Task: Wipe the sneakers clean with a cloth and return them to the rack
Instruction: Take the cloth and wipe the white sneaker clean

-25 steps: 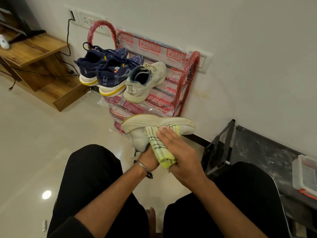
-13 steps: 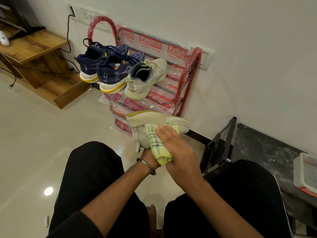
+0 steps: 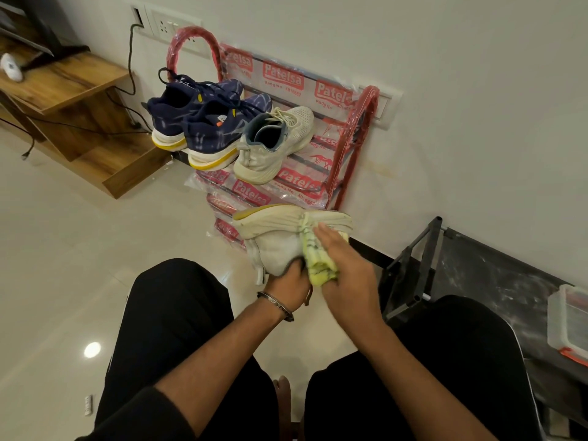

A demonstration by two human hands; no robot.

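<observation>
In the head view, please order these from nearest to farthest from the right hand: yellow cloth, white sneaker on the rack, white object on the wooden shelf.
From the right hand:
1. Yellow cloth, under its fingers.
2. White sneaker on the rack, up and left.
3. White object, far left on the wooden shelf.

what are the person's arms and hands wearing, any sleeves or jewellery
Both forearms are bare. The left hand has a thin dark metal bangle at the wrist, with faint markings too small to read. A dark sleeve shows only near the left elbow, pushed up. The right hand and its wrist carry no ring, watch or band that can be seen.
</observation>
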